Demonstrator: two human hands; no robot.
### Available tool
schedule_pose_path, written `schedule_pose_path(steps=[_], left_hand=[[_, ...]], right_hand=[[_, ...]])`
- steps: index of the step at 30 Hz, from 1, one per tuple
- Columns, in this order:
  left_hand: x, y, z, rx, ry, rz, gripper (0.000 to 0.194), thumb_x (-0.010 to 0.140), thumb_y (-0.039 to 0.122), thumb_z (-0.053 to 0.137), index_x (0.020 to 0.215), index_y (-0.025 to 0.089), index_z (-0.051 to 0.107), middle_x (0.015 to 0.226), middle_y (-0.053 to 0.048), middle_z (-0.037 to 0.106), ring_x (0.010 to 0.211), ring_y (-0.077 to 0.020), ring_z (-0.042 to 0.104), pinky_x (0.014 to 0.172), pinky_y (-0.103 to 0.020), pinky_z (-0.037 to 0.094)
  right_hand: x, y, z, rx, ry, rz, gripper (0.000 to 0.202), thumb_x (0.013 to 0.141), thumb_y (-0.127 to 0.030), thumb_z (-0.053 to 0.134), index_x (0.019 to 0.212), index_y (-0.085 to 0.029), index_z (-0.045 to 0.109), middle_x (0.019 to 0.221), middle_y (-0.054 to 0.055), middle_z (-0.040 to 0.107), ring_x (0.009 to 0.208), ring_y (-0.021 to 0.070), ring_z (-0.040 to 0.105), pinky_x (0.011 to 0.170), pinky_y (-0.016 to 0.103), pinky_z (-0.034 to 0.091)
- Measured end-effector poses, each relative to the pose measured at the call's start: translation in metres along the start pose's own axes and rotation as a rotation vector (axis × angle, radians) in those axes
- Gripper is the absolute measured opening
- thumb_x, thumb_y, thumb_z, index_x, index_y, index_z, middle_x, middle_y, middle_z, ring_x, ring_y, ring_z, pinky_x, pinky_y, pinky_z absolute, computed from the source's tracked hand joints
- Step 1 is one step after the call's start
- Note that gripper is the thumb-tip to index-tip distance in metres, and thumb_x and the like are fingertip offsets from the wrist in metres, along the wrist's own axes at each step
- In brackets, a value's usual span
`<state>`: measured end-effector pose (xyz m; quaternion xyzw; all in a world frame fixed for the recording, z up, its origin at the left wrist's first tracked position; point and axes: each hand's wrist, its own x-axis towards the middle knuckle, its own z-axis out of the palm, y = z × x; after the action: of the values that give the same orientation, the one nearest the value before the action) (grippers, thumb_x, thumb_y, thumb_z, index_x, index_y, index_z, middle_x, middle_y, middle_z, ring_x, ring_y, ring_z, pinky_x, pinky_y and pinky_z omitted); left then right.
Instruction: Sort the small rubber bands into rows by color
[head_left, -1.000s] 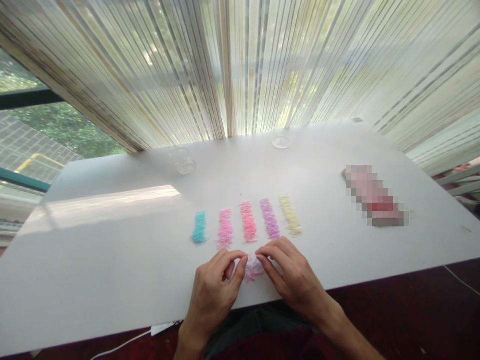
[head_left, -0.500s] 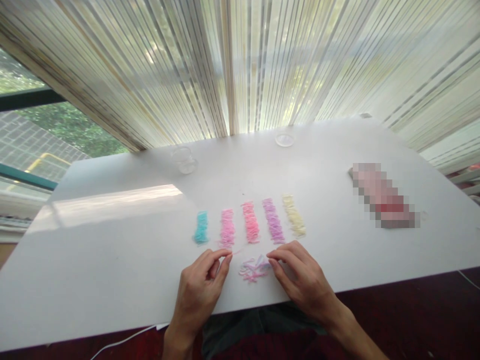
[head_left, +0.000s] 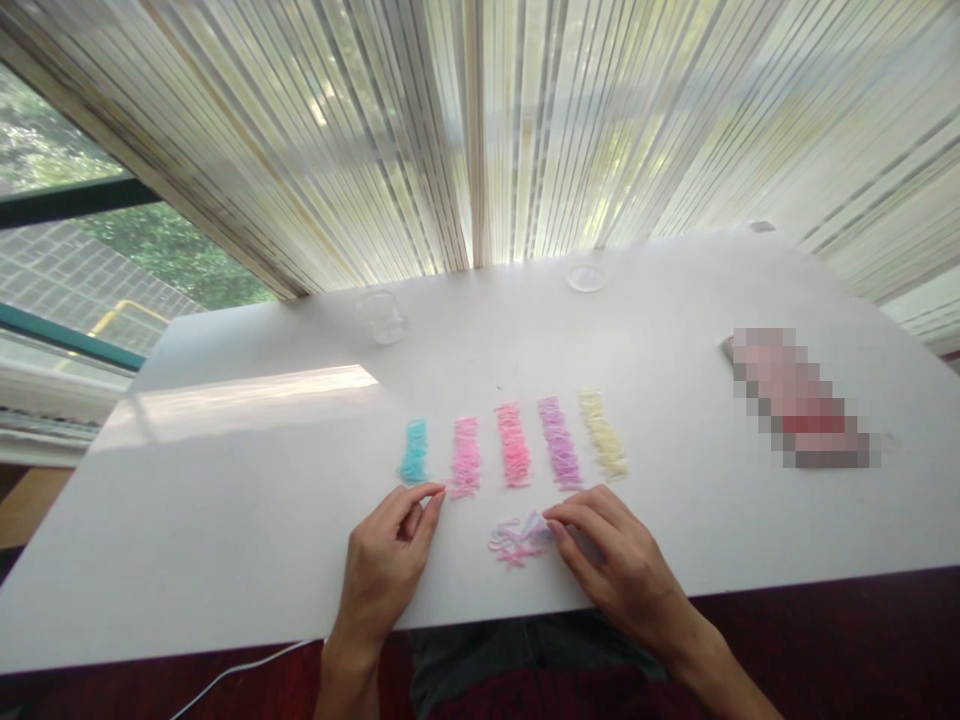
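Observation:
My left hand (head_left: 388,550) is closed in a pinch, its fingertips at the lower left end of the pink row of thin strands (head_left: 466,455). Whatever sits between those fingertips is too small to make out. My right hand (head_left: 628,562) also pinches, at the right edge of a loose mixed pile of pink, lilac and whitish strands (head_left: 517,542); what it grips there is hidden. Beyond the hands lie more neat rows: blue strands (head_left: 414,452), coral strands (head_left: 513,447), purple strands (head_left: 560,445) and pale yellow strands (head_left: 602,435).
Two clear round containers or lids stand at the back of the white table (head_left: 247,520): one at left (head_left: 384,320), another nearer the middle (head_left: 586,277). A blurred-out pinkish flat object (head_left: 802,400) lies at right. Striped curtains (head_left: 510,130) hang behind, and a white cable (head_left: 240,668) runs below the front edge.
My left hand has moved left to the foot of the pink row; the pink strand seen in its pinch earlier no longer shows. My right hand stays by the pile. The view has shifted slightly.

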<state>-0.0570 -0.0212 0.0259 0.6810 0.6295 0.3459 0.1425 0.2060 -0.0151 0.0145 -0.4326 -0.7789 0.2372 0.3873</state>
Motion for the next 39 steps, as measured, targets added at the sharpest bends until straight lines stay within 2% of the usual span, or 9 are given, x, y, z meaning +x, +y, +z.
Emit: schedule_pose_path(steps=[4,7,13,18,21,25,30,33,39], left_hand=[[0.000,0.000,-0.002,-0.019,-0.005,-0.005,0.019,0.097,0.029,0.062,0.096,0.018,0.076,0.060,0.008,0.045,0.049,-0.0079,0.046,0.055,-0.018,0.044],[0.000,0.009,0.002,-0.049,-0.006,0.005,0.017,0.097,0.028,0.062,0.096,0.018,0.076,0.060,0.008,0.045,0.050,-0.0077,0.046,0.054,-0.018,0.043],[0.008,0.040,0.028,-0.073,-0.043,0.109,0.016,0.100,0.024,0.061,0.102,0.018,0.075,0.064,0.006,0.051,0.053,-0.0092,0.049,0.057,-0.020,0.042],[0.017,0.047,0.043,0.058,-0.058,0.160,0.023,0.103,0.025,0.056,0.105,0.018,0.077,0.070,0.001,0.063,0.058,-0.0113,0.056,0.060,-0.023,0.043],[0.015,0.045,0.040,0.093,-0.038,0.178,0.023,0.104,0.026,0.055,0.105,0.018,0.077,0.068,0.002,0.063,0.057,-0.0111,0.056,0.059,-0.023,0.042],[0.004,0.042,0.026,0.089,-0.012,0.182,0.021,0.103,0.026,0.057,0.108,0.017,0.075,0.068,0.003,0.060,0.055,-0.0101,0.054,0.058,-0.022,0.043],[-0.016,0.036,0.014,0.107,-0.122,0.215,0.024,0.104,0.032,0.054,0.110,0.018,0.073,0.069,0.004,0.060,0.053,-0.0101,0.056,0.055,-0.022,0.045],[-0.022,0.035,0.013,0.133,-0.173,0.218,0.026,0.106,0.032,0.050,0.109,0.020,0.073,0.071,0.003,0.062,0.054,-0.0107,0.059,0.054,-0.023,0.045],[-0.022,0.037,0.017,0.137,-0.191,0.206,0.027,0.106,0.031,0.048,0.098,0.022,0.073,0.071,0.002,0.062,0.056,-0.0119,0.062,0.055,-0.024,0.044]], right_hand=[[-0.002,0.001,0.001,0.003,-0.020,0.007,0.014,0.103,-0.015,0.055,0.105,-0.023,0.066,0.090,0.005,0.069,0.083,0.0214,0.066,0.074,0.036,0.057],[-0.001,0.001,0.002,0.005,-0.032,0.010,0.014,0.103,-0.014,0.055,0.105,-0.022,0.066,0.090,0.005,0.069,0.084,0.0215,0.066,0.075,0.036,0.057],[0.002,0.000,0.001,-0.012,-0.019,-0.004,0.013,0.102,-0.014,0.056,0.104,-0.021,0.067,0.089,0.005,0.069,0.082,0.0216,0.066,0.074,0.036,0.057],[0.001,-0.001,0.001,-0.007,-0.017,0.006,0.014,0.103,-0.014,0.054,0.105,-0.021,0.066,0.090,0.005,0.069,0.083,0.0212,0.065,0.075,0.036,0.057],[0.000,0.000,0.001,-0.003,-0.016,0.004,0.013,0.103,-0.014,0.054,0.104,-0.021,0.066,0.090,0.005,0.068,0.084,0.0210,0.064,0.075,0.036,0.057],[0.000,-0.001,0.001,0.004,-0.024,0.011,0.012,0.103,-0.014,0.054,0.104,-0.020,0.065,0.090,0.005,0.068,0.084,0.0210,0.063,0.075,0.036,0.056],[-0.001,-0.003,-0.001,0.016,-0.068,0.004,0.013,0.099,-0.013,0.059,0.109,-0.020,0.065,0.093,0.006,0.068,0.086,0.0219,0.064,0.076,0.036,0.057],[-0.002,-0.004,-0.004,-0.001,-0.101,0.006,0.017,0.097,-0.011,0.060,0.111,-0.020,0.065,0.096,0.007,0.067,0.089,0.0227,0.064,0.079,0.036,0.058],[-0.003,-0.004,-0.006,-0.059,-0.109,0.014,0.017,0.097,-0.009,0.058,0.109,-0.020,0.063,0.094,0.006,0.066,0.088,0.0233,0.063,0.077,0.037,0.057]])
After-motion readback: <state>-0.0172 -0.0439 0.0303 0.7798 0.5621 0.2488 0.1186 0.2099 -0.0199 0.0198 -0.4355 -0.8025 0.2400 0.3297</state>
